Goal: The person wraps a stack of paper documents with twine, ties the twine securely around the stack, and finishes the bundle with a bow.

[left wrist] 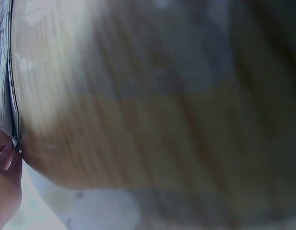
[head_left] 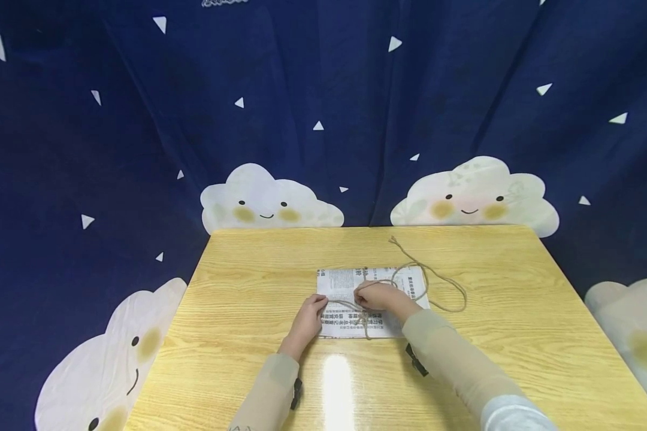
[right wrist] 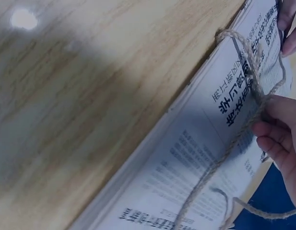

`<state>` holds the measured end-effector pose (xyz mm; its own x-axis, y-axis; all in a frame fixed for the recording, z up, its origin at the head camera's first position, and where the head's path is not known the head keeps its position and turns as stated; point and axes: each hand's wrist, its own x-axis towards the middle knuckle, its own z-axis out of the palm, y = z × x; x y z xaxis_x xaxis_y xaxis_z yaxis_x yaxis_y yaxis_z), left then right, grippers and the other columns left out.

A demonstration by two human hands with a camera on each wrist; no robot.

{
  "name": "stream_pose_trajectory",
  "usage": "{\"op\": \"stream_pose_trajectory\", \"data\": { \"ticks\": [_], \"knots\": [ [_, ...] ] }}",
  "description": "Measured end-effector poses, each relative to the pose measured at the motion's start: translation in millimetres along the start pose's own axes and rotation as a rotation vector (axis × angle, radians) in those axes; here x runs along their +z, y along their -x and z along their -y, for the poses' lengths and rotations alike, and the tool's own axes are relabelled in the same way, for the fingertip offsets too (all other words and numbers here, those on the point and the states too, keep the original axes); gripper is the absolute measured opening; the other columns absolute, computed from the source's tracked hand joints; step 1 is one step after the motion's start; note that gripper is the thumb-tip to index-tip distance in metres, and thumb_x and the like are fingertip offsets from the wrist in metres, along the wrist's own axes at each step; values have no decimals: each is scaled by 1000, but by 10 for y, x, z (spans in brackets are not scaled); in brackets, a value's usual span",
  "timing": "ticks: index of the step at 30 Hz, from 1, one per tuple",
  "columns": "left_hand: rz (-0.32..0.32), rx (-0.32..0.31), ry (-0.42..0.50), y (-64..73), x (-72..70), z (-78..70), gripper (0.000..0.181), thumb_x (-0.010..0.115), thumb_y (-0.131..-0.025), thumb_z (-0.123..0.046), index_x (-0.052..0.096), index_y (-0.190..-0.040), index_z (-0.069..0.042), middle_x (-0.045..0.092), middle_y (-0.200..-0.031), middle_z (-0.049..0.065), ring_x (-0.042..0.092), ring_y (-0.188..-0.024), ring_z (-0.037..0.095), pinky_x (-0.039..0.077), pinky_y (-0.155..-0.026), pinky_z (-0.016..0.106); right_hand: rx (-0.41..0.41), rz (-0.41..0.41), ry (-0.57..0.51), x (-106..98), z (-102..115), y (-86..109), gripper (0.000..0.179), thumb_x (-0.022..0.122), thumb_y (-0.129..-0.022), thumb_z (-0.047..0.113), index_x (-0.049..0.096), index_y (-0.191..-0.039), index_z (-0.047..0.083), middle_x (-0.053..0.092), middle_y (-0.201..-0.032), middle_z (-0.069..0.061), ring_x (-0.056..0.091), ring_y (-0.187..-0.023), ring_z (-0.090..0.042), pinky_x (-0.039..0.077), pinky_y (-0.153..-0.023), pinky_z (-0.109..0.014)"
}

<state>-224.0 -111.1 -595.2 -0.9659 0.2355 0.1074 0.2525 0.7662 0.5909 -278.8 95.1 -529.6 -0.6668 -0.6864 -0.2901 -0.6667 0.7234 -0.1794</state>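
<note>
A flat stack of folded newspaper (head_left: 336,281) lies on the table, with brown twine (right wrist: 215,166) crossing over its top. My left hand (head_left: 306,323) is at the stack's left edge, where its fingertips pinch the twine against the paper's side. Over the middle of the stack, my right hand (head_left: 384,297) has its fingers curled and pinches the twine close to where strands cross. In the right wrist view, one strand wraps over the near edge of the stack and runs to that crossing. The right fingers partly hide the crossing.
Loose twine loops to the right of the stack onto the wooden table (head_left: 248,269), its frayed end pointing toward the back edge. Behind the table hangs a dark blue curtain (head_left: 323,72) with white triangles and smiling clouds.
</note>
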Motion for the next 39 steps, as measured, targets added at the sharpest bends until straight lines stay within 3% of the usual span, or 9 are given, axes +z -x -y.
{"op": "stream_pose_trajectory", "data": {
  "ticks": [4, 11, 19, 25, 27, 30, 32, 35, 39],
  "knots": [
    [-8, 15, 1, 0, -6, -5, 32, 51, -87, 7, 56, -119, 4, 53, -123, 12, 48, -117, 30, 38, -102, 38, 27, 52, 3, -46, 52, 7, 14, 52, -89, 12, 53, -76, 16, 48, -79, 4, 46, -72, -10, 46, -67, -25],
    [-13, 25, -16, -6, 3, 11, 33, 52, -86, 8, 57, -118, 4, 53, -122, 12, 49, -116, 30, 38, -101, 37, 89, 157, 62, -58, 103, 20, 20, 60, -70, 5, 45, -69, 19, 40, -79, 7, 39, -69, -8, 40, -60, -21],
    [-10, 19, -22, -4, 6, 9, 32, 52, -87, 6, 58, -118, 3, 53, -121, 11, 49, -116, 29, 39, -101, 37, 20, 139, 118, -42, 94, 42, 18, 61, -81, 1, 51, -74, 14, 46, -82, 4, 44, -72, -9, 46, -67, -21],
    [-2, 0, -12, -6, 7, 0, 32, 51, -87, 6, 57, -119, 2, 53, -122, 10, 48, -117, 28, 39, -101, 36, 38, 132, 69, 9, 52, 72, 25, 58, -84, 16, 41, -66, 18, 41, -80, 3, 39, -66, -10, 39, -57, -21],
    [2, -7, -9, -9, 10, 2, 33, 51, -87, 6, 57, -120, 2, 53, -122, 10, 48, -117, 28, 38, -102, 36, 46, 122, 48, 39, 32, 88, 25, 57, -85, 21, 40, -67, 19, 45, -89, 1, 47, -75, -12, 44, -63, -23],
    [4, -8, -8, -11, 17, 13, 33, 51, -87, 6, 56, -120, 2, 52, -123, 10, 47, -118, 29, 38, -102, 37, 38, 87, -44, 95, -5, 114, 19, 56, -85, 18, 43, -72, 18, 48, -103, -6, 51, -91, -20, 47, -75, -30],
    [1, -3, -10, -13, 24, 23, 33, 51, -87, 6, 56, -120, 3, 52, -123, 11, 47, -118, 29, 38, -102, 37, 5, 28, -103, 151, -33, 130, 16, 54, -86, 10, 43, -76, 16, 48, -100, -6, 50, -91, -20, 46, -78, -31],
    [-3, 3, -12, -13, 31, 32, 33, 51, -88, 6, 57, -120, 3, 53, -123, 11, 47, -118, 29, 38, -102, 37, -50, -107, -187, 267, -62, 152, 14, 51, -85, -1, 44, -83, 12, 44, -86, -2, 44, -79, -17, 44, -72, -30],
    [-5, 1, -6, -13, 26, 28, 33, 51, -88, 6, 57, -120, 3, 53, -123, 11, 47, -118, 29, 37, -102, 37, -18, -317, -295, 431, -48, 179, 19, 53, -83, -4, 53, -99, 7, 51, -96, 0, 52, -91, -15, 48, -83, -29]
  ]
}}
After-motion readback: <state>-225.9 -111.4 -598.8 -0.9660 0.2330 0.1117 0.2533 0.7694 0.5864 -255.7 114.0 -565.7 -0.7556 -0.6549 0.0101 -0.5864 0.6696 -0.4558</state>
